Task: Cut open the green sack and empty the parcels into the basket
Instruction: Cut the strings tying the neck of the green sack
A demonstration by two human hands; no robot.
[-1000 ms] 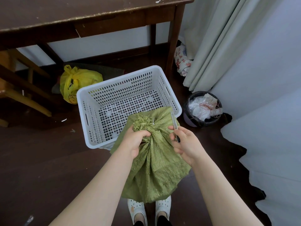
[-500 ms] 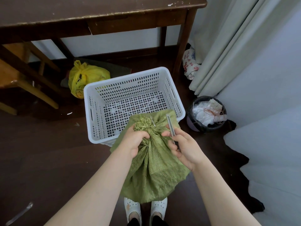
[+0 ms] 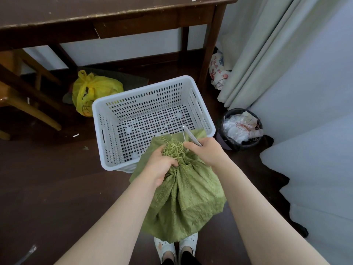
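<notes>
The green woven sack [image 3: 189,199] hangs bunched in front of me, its frayed, tied neck [image 3: 172,149] at the top. My left hand [image 3: 162,165] grips the gathered neck just below the fray. My right hand [image 3: 205,152] holds a thin metal blade [image 3: 192,136] against the right side of the neck, the tip pointing up and away. The white perforated basket [image 3: 107,104] stands on the floor just beyond the sack, with nothing inside. The parcels are hidden in the sack.
A dark wooden table [image 3: 95,14] stands behind the basket. A yellow plastic bag [image 3: 91,90] lies under it at the left, near a wooden chair [image 3: 24,104]. A black bin [image 3: 241,129] of scraps sits to the right, by a curtain [image 3: 267,50]. My white shoes [image 3: 175,247] show below the sack.
My right hand has moved left with the blade, from beside the sack to right against its tied neck. My left hand keeps its grip on the neck.
</notes>
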